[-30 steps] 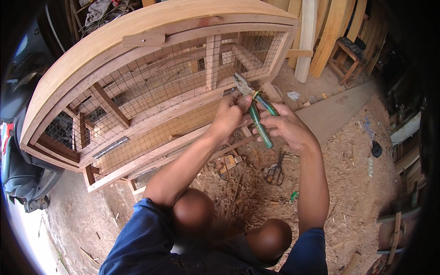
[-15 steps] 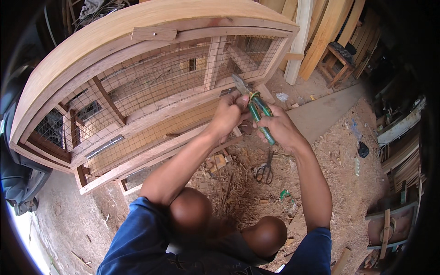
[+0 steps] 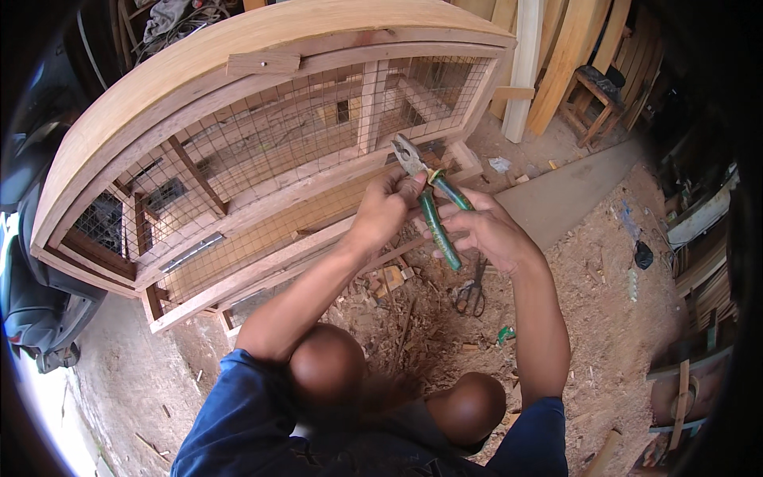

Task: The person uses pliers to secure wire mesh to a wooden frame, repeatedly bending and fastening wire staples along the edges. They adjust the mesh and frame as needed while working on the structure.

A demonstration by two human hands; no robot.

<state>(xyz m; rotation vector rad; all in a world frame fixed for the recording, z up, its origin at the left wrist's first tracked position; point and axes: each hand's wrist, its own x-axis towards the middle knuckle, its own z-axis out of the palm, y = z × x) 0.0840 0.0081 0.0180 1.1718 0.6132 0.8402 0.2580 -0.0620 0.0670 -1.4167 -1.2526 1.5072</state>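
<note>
A pair of pliers point(image 3: 439, 226) with green handles is in front of me, its metal jaws parted and pointing up towards the cage. My right hand point(image 3: 497, 234) has its fingers loosely about the spread handles, some reaching between them. At the base of the jaws, my left hand point(image 3: 381, 213) is closed, with its thumb pressed against the pliers; whether it also pinches something small is hidden. Just beyond both hands stands a large wooden cage point(image 3: 318, 171) with a curved top and wire mesh along its front.
Scissors point(image 3: 470, 298) with dark handles lie among wood shavings on the floor below my hands. A wooden stool point(image 3: 590, 103) and upright planks point(image 3: 520, 71) stand at the back right. At the left is a dark motorbike point(image 3: 52, 310).
The plier handles have spread apart and the jaws have opened. My right fingers have loosened around the handles, and the pliers have shifted slightly left.
</note>
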